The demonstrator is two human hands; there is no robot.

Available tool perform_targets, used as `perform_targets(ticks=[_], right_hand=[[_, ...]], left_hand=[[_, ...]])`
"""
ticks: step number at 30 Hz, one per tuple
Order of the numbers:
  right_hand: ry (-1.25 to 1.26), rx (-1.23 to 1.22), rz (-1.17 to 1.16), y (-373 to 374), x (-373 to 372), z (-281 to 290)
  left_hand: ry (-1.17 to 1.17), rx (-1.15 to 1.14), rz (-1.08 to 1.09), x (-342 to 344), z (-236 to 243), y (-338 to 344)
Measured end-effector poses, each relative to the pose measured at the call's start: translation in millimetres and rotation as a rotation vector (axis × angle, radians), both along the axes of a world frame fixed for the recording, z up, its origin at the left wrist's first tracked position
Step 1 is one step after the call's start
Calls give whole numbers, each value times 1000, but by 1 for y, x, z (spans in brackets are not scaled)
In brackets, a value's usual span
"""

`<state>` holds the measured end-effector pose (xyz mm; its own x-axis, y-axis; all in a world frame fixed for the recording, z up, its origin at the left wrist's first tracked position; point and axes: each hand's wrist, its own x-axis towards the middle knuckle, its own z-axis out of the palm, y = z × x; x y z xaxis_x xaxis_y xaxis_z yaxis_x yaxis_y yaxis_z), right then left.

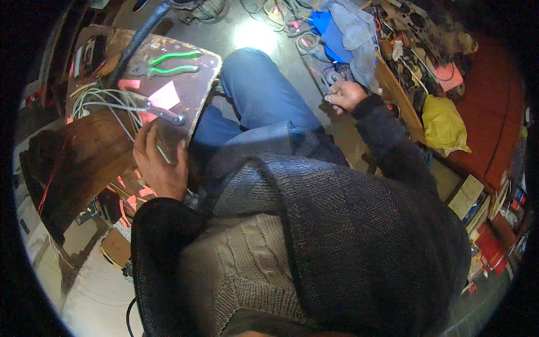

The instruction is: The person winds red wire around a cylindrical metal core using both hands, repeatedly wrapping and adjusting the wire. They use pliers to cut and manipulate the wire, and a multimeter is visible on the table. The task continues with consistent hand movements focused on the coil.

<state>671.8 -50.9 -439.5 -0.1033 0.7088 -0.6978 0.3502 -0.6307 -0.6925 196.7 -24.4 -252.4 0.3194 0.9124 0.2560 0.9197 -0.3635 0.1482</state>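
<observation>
My left hand rests flat, fingers spread, on the near edge of a worn wooden board, beside thin grey wires. It holds nothing. A red-handled tool and a pink paper scrap lie just beyond its fingertips. Green-handled pliers lie at the board's far end. My right hand reaches out to the right, down among the clutter on the floor. Its fingers are curled on something small and dark that I cannot make out.
My blue-trousered knee lies between the hands. A heap of blue and grey cloth, cables and metal parts covers the floor at the far right. A yellow bag and a wooden plank sit to the right. Pink scraps litter the lower left.
</observation>
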Motion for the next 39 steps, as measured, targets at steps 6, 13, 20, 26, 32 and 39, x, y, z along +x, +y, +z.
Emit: perform_targets(ticks=[6, 13, 20, 26, 32, 39], right_hand=[[-557, 46, 402, -33, 1, -102], [-512, -134, 454, -84, 21, -145], [-409, -87, 572, -70, 54, -179], [-455, 70, 633, -59, 76, -194], [-570, 53, 654, -60, 76, -200], [-705, 178, 404, -26, 60, -124]], left_hand=[[53, -32, -222, 41, -24, 59], [23, -10, -256, 37, -47, 73], [-19, -46, -180, 34, -49, 72], [-75, -47, -152, 26, -51, 71], [-122, -62, -156, 20, -56, 73], [-139, -33, -166, 16, -62, 71]])
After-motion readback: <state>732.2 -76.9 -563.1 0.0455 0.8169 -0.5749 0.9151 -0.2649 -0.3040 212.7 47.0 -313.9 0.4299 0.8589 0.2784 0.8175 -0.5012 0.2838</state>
